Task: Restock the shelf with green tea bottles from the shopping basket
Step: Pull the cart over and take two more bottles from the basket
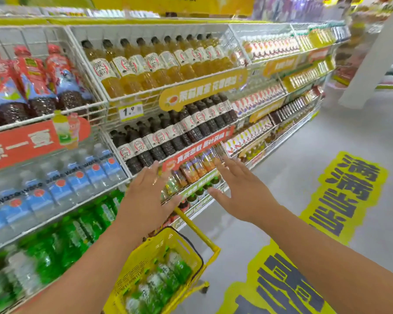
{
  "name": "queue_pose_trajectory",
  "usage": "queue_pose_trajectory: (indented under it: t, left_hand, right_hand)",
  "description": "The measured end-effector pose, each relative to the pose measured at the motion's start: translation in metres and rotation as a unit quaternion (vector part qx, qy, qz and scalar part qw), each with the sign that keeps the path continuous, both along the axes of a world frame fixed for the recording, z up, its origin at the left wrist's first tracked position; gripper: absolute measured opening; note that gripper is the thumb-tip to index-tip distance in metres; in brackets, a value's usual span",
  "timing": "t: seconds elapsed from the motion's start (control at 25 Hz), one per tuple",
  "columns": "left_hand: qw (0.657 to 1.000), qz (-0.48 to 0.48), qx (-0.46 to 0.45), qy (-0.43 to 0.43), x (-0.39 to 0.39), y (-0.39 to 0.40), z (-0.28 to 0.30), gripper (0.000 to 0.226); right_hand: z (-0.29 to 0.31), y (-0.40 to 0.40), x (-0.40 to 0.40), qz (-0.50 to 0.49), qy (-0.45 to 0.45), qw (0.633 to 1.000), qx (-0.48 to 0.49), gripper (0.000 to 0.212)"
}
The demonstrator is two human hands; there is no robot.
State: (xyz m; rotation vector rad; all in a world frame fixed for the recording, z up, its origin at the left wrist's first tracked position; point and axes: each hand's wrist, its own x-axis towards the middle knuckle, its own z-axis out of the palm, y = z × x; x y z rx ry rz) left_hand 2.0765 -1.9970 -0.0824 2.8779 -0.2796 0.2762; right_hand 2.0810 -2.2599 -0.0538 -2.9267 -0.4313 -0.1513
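On the shelf (pixel 55 214), left of the basket (pixel 132 266), green bottles (pixel 77 236) lie in a lower wire bin beneath water bottles (pixel 61 184). The left hand (pixel 145 196) hovers above the basket with fingers spread straight, holding nothing. The yellow basket stands on the floor against the shelf, with tea bottles (pixel 161 275) lying inside it. The right hand (pixel 238 191) hangs above and right of the basket, also flat, fingers apart and empty. Right of the basket, a yellow sticker (pixel 340 196) covers the floor.
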Motion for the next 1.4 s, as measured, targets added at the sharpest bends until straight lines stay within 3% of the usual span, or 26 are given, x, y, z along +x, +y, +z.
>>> queue_pose_trajectory:
  t: [0.4,0.64,0.84,1.04,1.4]
  left_hand:
    - [0.965,0.251,-0.059,0.052,-0.005,-0.006,-0.033,0.083]
    - [0.942,0.317,-0.063,0.086,-0.017,0.029,-0.083,0.082]
    - [0.927,0.356,-0.066,0.098,-0.013,0.056,-0.132,0.085]
    - [0.907,0.401,-0.076,0.107,0.0,0.07,-0.196,0.084]
    - [0.859,0.459,-0.141,0.178,-0.013,0.068,-0.378,0.084]
  right_hand:
    - [-0.045,0.022,0.119,0.209,0.08,0.974,-0.044,0.084]
    - [-0.107,0.066,0.127,0.236,0.112,0.965,-0.038,0.089]
    - [-0.155,0.095,0.139,0.243,0.155,0.957,-0.034,0.08]
    - [-0.22,0.126,0.161,0.261,0.202,0.943,-0.032,0.081]
    - [-0.405,0.148,0.17,0.249,0.266,0.929,-0.063,0.084]
